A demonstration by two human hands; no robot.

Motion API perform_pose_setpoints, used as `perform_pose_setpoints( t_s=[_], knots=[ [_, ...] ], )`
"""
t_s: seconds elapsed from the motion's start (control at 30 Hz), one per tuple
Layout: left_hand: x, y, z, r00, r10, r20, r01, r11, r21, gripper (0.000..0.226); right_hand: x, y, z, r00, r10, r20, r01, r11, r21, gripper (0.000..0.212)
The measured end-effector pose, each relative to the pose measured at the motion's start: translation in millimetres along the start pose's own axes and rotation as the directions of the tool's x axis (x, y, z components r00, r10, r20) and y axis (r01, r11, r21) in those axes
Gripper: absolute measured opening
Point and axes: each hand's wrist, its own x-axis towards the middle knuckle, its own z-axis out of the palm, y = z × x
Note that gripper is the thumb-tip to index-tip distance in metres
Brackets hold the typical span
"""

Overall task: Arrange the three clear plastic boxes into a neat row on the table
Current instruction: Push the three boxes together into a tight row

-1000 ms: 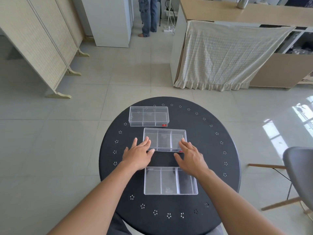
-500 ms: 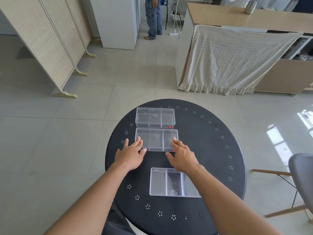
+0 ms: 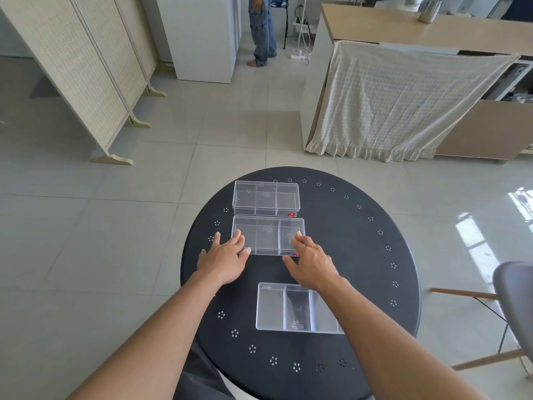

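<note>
Three clear plastic boxes with dividers lie on a round black table point(image 3: 363, 264). The far box point(image 3: 265, 197) sits near the table's back edge. Just in front of it, almost touching and lined up with it, is the middle box point(image 3: 268, 235). My left hand point(image 3: 223, 259) grips its near left corner, fingers on the lid and thumb at the front edge. My right hand point(image 3: 311, 262) grips its near right corner the same way. The near box point(image 3: 285, 307) lies apart, closer to me and shifted right, with my right forearm hiding its right end.
A grey chair point(image 3: 516, 298) with wooden legs stands at the table's right. Beyond the table are a folding screen point(image 3: 72, 67) on the left, a cloth-draped counter point(image 3: 403, 105) on the right, and a person's legs point(image 3: 262, 33) far back.
Both hands have slid the middle box away from me and to the left, closing the gap to the far box and widening the gap to the near box.
</note>
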Motion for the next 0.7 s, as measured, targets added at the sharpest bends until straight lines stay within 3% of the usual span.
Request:
perform_pose_setpoints(
  t_s=[0.43, 0.7],
  knots=[
    [-0.5, -1.1, -7.3, 0.999, 0.045, -0.030, -0.045, 0.999, -0.005, 0.064, -3.6, -8.8, -10.8, 1.000, -0.011, 0.020, 0.011, 1.000, -0.021, 0.070],
    [-32.4, 0.0, 1.5, 0.951, 0.207, -0.228, -0.249, 0.953, -0.172, 0.053, -32.2, 3.6, -14.1, 0.998, -0.050, -0.025, 0.051, 0.999, 0.018, 0.065]
  ],
)
